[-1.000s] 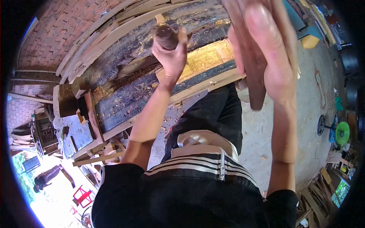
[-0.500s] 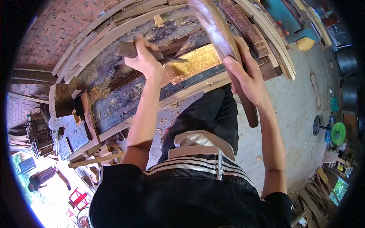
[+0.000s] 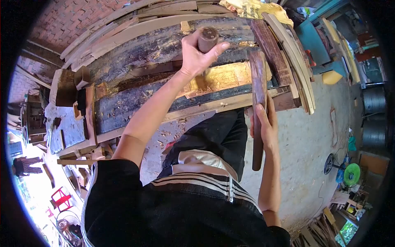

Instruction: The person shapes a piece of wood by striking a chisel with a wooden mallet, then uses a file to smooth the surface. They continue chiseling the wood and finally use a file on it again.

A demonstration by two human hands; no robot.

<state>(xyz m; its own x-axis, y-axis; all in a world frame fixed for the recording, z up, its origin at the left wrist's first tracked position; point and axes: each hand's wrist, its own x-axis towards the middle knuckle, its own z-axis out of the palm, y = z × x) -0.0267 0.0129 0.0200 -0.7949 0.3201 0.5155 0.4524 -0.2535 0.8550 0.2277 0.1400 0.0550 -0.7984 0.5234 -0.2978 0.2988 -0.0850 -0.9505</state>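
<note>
My left hand (image 3: 196, 60) is closed round the thick wooden handle of a chisel (image 3: 208, 38), held steeply upright with its butt towards me. The blade is mostly hidden below my hand. Beneath it lies a dark-edged timber with a freshly cut yellow wood surface (image 3: 226, 77), which has a squared recess near its left end. My right hand (image 3: 267, 125) grips a long wooden mallet (image 3: 258, 76), shaped like a flat club. The mallet's broad end lies to the right of the chisel, apart from it, over the right end of the yellow surface.
Wood chips litter the dark workbench (image 3: 119, 117). Long planks (image 3: 288, 61) lie at its right end, and a yellow sack (image 3: 259, 10) is at the back. Wooden blocks (image 3: 66, 88) stand at the left. A green fan (image 3: 352, 174) stands on the floor; a person (image 3: 29, 165) is far left.
My left hand has moved right along the timber and turned the chisel from nearly flat to upright. My right hand has lowered the mallet towards me. The view has shifted slightly.
</note>
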